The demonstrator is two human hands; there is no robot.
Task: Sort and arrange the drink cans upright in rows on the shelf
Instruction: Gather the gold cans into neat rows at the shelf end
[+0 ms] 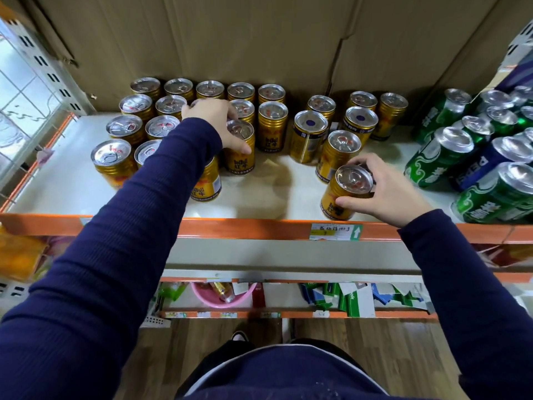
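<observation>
Several gold drink cans stand upright in rows on the left half of the white shelf (268, 194). My left hand (215, 122) grips one gold can (240, 153) in the third row, fingers over its top and thumb on its side. My right hand (377, 187) holds another gold can (346, 194) near the shelf's front edge, thumb on its side and fingers curled round its back. More gold cans (339, 153) stand loosely grouped in the middle right, two of them bottom-up.
Green cans (438, 160) and a blue can (484, 166) crowd the right end of the shelf. Cardboard (259, 39) lines the back. An orange rail (245, 228) with a price label (336, 231) edges the front. Lower shelves hold packets and a pink bowl (223, 295).
</observation>
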